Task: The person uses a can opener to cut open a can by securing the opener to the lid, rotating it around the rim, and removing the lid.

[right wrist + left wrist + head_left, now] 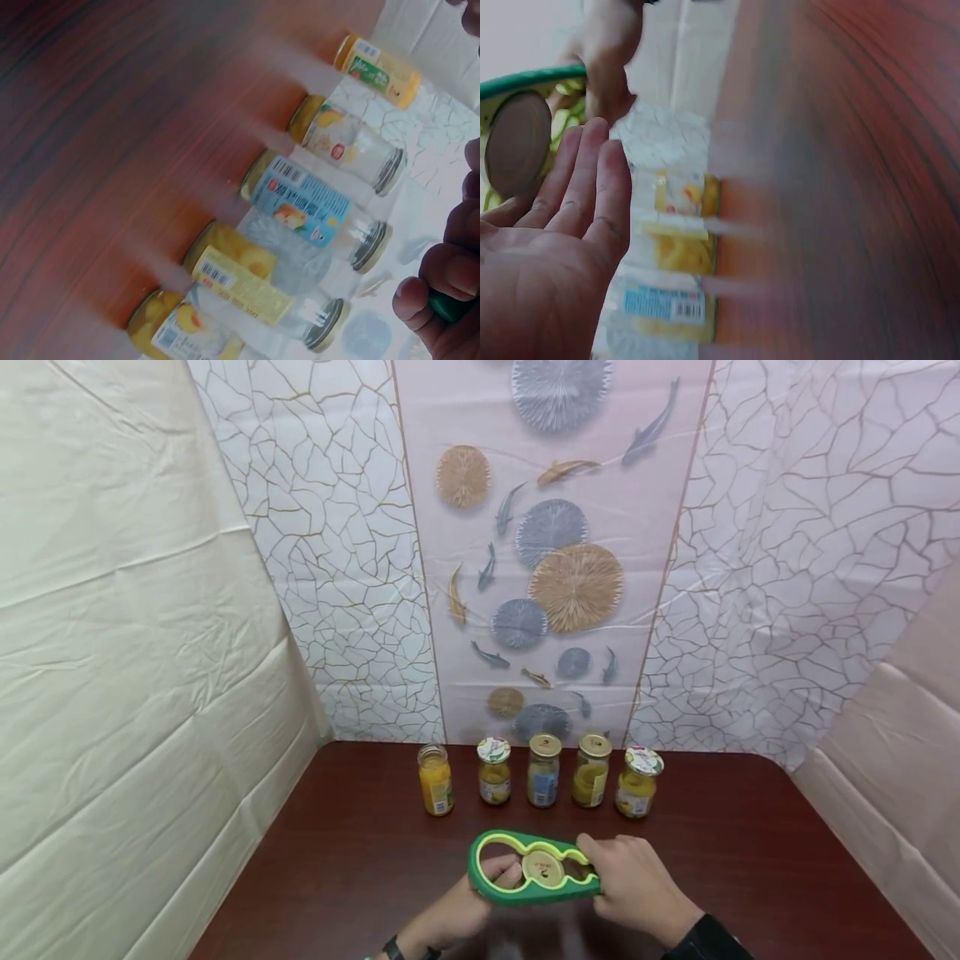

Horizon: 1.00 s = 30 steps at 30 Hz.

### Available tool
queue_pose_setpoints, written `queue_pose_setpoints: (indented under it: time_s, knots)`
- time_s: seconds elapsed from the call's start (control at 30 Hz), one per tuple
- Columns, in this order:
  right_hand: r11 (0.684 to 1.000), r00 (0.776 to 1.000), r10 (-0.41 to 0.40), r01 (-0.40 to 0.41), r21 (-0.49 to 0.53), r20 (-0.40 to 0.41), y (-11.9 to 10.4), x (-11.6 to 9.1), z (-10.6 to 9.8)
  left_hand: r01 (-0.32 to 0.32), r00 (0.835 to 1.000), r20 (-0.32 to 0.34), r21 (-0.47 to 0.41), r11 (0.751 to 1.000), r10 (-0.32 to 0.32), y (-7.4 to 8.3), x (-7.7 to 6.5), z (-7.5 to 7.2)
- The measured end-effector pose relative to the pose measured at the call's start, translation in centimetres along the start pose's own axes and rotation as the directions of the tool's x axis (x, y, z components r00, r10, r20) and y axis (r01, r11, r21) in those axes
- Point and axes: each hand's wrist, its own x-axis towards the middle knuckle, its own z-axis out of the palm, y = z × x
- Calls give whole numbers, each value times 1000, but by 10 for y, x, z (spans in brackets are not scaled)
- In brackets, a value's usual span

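My right hand (pixel 636 881) grips the narrow end of a green jar opener (pixel 512 896) with a scalloped yellow-green inner edge. Held level above the near table, the opener has a gold metal jar lid (pixel 543 868) seated in its middle opening. Beneath the wide loop is my left hand (pixel 463 908), its fingertips showing through the loop right at the lid's edge. In the left wrist view, three fingers (pixel 577 176) of this hand extend straight beside the lid (pixel 519 144). The right wrist view shows curled fingers (pixel 450 270) around a bit of green handle.
Across the dark red table (pixel 360 877) stands a row of jars. At its left end is a lidless orange-filled jar (pixel 436 783); rightward come a white-lidded jar (pixel 494 777), gold-lidded jars (pixel 543 777) (pixel 591 777) and another white-lidded jar (pixel 636 789). A patterned curtain (pixel 536 568) hangs behind.
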Motion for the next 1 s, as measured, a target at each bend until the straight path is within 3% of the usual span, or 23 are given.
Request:
queue_pose_setpoints:
  time_s: [0.1, 0.23, 0.37, 0.47, 0.8, 1.0]
  knots:
    - [1000, 1000, -7, 7, 2, -7, -3, 1, 2, 25, 1000, -7, -22, 999, -26, 2, 2, 6]
    - [1000, 999, -7, 7, -8, -39, -6, 3, 2, 52, 999, 1, -151, 987, -52, 2, 5, 11]
    - [1000, 998, -4, 3, -9, -61, -9, 5, 2, 23, 999, 44, -365, 931, -7, 1, 7, 15]
    - [1000, 998, 0, 0, -6, -68, -10, 7, 1, 4, 997, 69, -464, 886, 31, 2, 9, 15]
    - [999, 998, 33, -33, -5, -44, -8, 8, -2, -72, 986, 91, -530, 845, 141, -2, 18, 17]
    - [1000, 998, 28, -28, 2, -50, -6, 6, 1, -35, 992, 84, -562, 827, 99, -4, 17, 21]
